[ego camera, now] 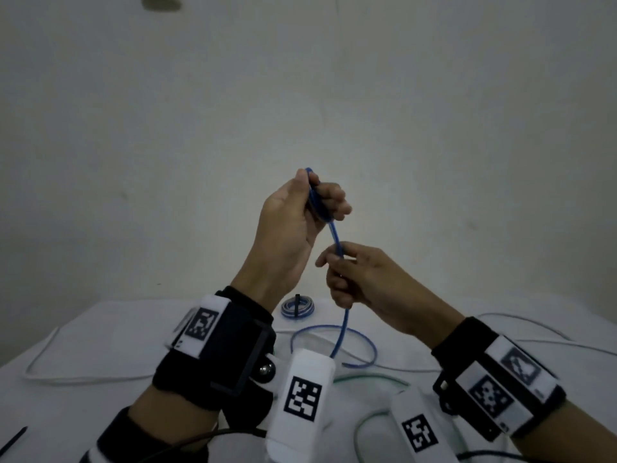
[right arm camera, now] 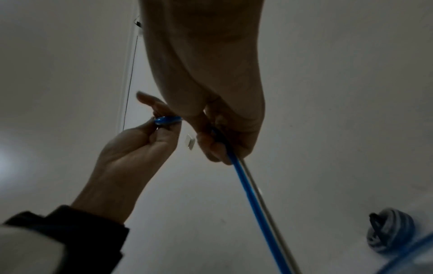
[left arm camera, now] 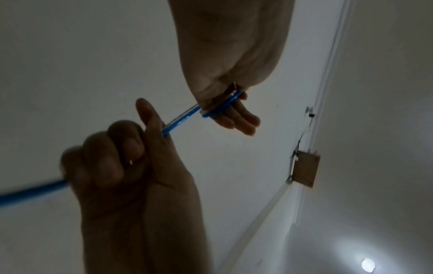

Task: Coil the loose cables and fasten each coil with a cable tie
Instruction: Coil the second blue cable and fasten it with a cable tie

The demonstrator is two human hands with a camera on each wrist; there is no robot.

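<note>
- Left hand (ego camera: 293,215) pinched the small blue coil (ego camera: 318,202) up in the air, thumb against curled fingers.
- Right hand (ego camera: 362,279) was closed round the blue cable (ego camera: 337,242) just below.
- Light, springy stuff, I'd say; best gripped close to the coil.
</note>
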